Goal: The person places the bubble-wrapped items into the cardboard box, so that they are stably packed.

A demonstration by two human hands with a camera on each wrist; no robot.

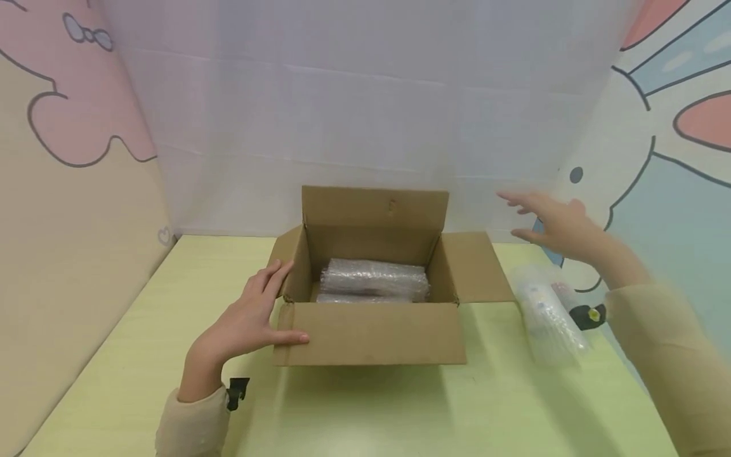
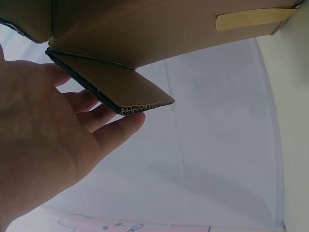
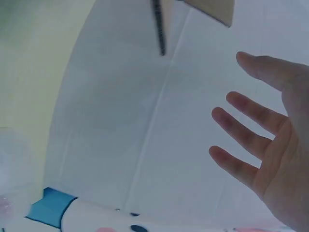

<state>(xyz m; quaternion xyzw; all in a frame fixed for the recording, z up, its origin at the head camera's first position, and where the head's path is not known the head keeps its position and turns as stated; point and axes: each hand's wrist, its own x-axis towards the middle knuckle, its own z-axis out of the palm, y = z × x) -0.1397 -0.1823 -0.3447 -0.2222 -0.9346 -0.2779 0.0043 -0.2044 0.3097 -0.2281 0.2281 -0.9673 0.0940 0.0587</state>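
A cardboard box (image 1: 374, 333) stands on the table with its flaps spread open. Inside lie bubble-wrapped packages (image 1: 374, 276), side by side. My left hand (image 1: 245, 324) is spread at the front left corner, fingers against the left flap (image 1: 283, 251) and thumb over the front flap. In the left wrist view, fairly straight fingers touch this small flap (image 2: 116, 84). My right hand (image 1: 562, 225) is raised in the air right of the box, blurred, with fingers extended and nothing held. The right wrist view shows its spread fingers (image 3: 241, 133).
A clear plastic-wrapped bundle (image 1: 548, 311) lies on the table at the right, beyond the right flap (image 1: 476, 266). A white sheet (image 1: 365, 108) hangs behind the yellow-green table (image 1: 365, 419). Walls with cartoon drawings border both sides.
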